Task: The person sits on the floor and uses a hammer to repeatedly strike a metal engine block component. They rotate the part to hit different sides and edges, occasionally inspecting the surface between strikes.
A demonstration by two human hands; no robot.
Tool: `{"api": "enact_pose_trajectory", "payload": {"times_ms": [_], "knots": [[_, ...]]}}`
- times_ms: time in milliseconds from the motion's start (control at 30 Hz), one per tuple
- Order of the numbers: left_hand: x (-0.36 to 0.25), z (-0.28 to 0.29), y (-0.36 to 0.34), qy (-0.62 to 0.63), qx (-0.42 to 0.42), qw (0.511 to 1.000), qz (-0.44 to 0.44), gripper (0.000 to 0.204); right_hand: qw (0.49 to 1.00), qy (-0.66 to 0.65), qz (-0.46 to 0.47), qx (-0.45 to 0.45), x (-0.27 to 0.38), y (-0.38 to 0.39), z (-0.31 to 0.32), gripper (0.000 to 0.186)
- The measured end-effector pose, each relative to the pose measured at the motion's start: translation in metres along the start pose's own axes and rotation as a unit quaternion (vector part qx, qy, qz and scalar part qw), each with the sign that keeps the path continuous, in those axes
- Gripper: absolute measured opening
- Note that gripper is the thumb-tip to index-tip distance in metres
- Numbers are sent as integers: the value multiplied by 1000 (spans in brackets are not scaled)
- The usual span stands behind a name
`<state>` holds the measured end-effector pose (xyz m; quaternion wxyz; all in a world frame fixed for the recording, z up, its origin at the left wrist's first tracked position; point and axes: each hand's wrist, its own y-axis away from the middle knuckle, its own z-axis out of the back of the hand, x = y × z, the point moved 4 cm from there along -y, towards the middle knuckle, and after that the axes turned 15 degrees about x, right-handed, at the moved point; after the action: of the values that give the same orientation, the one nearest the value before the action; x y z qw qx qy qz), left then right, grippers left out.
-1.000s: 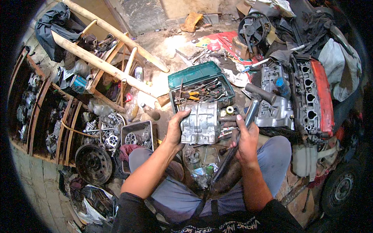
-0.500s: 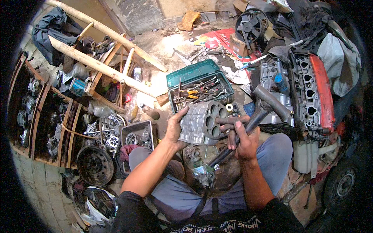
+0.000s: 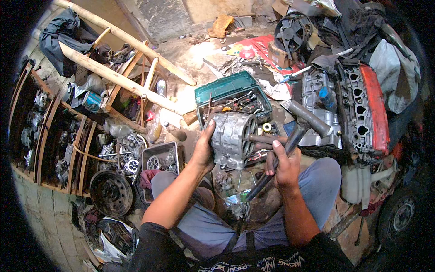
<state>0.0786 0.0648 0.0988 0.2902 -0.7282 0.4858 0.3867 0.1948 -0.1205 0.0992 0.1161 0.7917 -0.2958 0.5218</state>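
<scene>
In front of me my left hand (image 3: pixel 205 147) grips a silver metal cylinder block (image 3: pixel 230 139) with round bores by its left side. The bored face is turned to the right. My right hand (image 3: pixel 285 165) is closed around the dark handle of a hammer (image 3: pixel 312 119), whose grey head points up and to the right. Fingers of this hand stretch left to the bored face; their tips are at or in a bore, I cannot tell which. Just behind the block lies an open green toolbox (image 3: pixel 226 90) with several hand tools, partly hidden by the block.
An engine cylinder head (image 3: pixel 358 106) and other engine parts stand at the right. A wooden ladder (image 3: pixel 122 75) leans at the upper left. Shelves (image 3: pixel 45 136) of metal parts, a steel wheel (image 3: pixel 111 192) and a grey bin (image 3: pixel 174 149) are at my left.
The block has turned, so its bored face now points more to the right and its bores show less. The hammer has tilted slightly, its head shifting down and left.
</scene>
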Motion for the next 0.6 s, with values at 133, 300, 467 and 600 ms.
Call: {"api": "enact_pose_trajectory", "payload": {"times_ms": [133, 300, 467, 600], "knots": [[-7, -2, 2, -106, -5, 992, -61, 66, 998, -35, -18, -47, -7, -3, 3, 27], [-17, -5, 6, -274, 12, 954, -124, 70, 998, -33, -14, -51, -14, -4, 7, 27], [-31, -10, 10, -370, 16, 913, -170, 79, 999, 16, -27, -38, -21, -4, 9, 29], [-33, -12, 13, -371, 2, 910, -182, 80, 999, 30, -26, -32, -21, -4, 4, 28]]}}
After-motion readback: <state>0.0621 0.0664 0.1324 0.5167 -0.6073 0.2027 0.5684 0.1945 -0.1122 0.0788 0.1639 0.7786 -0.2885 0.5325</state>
